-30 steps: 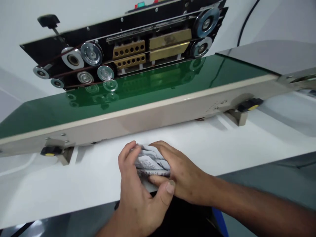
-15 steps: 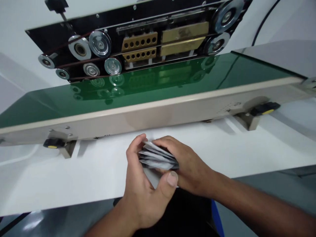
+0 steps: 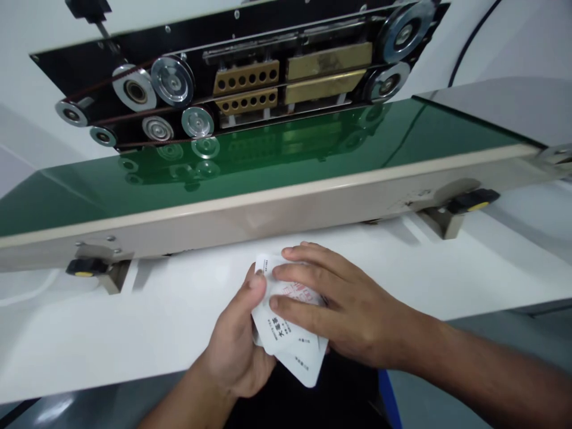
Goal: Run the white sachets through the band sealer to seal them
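A stack of flat white printed sachets with rounded corners is between my two hands, above the front of the white tabletop. Black and red lettering shows on the top one, and the lower ones are fanned out towards me. My left hand grips the stack's left edge, thumb on top and fingers underneath. From the right, my right hand holds the stack, its fingers spread over the printed face. Its thumb is hidden.
Beyond my hands a green conveyor belt runs across in a beige frame. Behind it stands a machine with metal rollers and brass blocks. Black knobs stick out in front, above the white table.
The sachets have turned from edge-on to face-up and fanned out. My left thumb has moved onto the top one, and my right fingers now lie across it.
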### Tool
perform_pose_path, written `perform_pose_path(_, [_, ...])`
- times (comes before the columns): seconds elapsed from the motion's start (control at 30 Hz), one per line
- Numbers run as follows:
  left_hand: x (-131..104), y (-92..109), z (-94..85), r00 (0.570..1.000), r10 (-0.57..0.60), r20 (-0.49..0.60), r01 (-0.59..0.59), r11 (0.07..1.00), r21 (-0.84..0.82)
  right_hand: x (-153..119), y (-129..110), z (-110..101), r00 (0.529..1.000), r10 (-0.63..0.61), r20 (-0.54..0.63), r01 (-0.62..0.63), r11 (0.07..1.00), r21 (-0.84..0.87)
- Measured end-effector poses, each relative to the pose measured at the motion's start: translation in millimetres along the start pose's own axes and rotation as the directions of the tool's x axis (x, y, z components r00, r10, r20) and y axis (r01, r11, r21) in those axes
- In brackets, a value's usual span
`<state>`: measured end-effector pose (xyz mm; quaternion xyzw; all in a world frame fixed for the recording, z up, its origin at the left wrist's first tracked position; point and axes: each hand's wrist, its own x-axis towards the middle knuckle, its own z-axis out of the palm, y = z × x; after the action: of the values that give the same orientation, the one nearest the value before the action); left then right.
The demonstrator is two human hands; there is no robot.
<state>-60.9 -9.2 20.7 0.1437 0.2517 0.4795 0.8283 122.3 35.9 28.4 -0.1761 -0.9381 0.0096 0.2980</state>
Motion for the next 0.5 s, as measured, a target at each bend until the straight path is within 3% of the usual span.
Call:
perform_pose_path(0.1, [3.9, -4.2, -1.8, 0.998, -0.061, 0.012, 0.061, 0.998, -0.009, 0.1, 0.0, -4.6, 0.995, 0.075, 0.065, -0.080, 0.995, 0.067])
perform_pose_path(0.27, [6.1, -8.7, -4.6, 0.994, 0.039, -0.098, -0.042, 0.999, -0.024, -17.0, -10.2, -18.7, 0.942, 0.281, 0.184, -0.321, 0.914, 0.247])
perform_pose_path(0.33, [5.0, -9.1, -2.7, 0.987, 0.078, -0.142, -0.076, 0.997, 0.017, -21.3, -16.3, -16.7, 0.901, 0.413, 0.132, -0.433, 0.838, 0.332])
perform_pose_path(0.4, [3.5, -8.9, 0.6, 0.978, 0.111, -0.178, -0.105, 0.994, 0.043, -21.3, -21.0, -9.1, 0.830, 0.556, 0.035, -0.526, 0.762, 0.377])
perform_pose_path(0.47, [1.9, -8.5, 3.6, 0.967, 0.121, -0.226, -0.112, 0.992, 0.052, -17.6, -23.1, -0.4, 0.776, 0.630, -0.025, -0.579, 0.728, 0.367])
perform_pose_path(0.5, [1.2, -8.4, 4.4, 0.964, 0.112, -0.242, -0.102, 0.993, 0.053, -14.8, -23.2, 2.5, 0.774, 0.633, -0.028, -0.588, 0.734, 0.340])
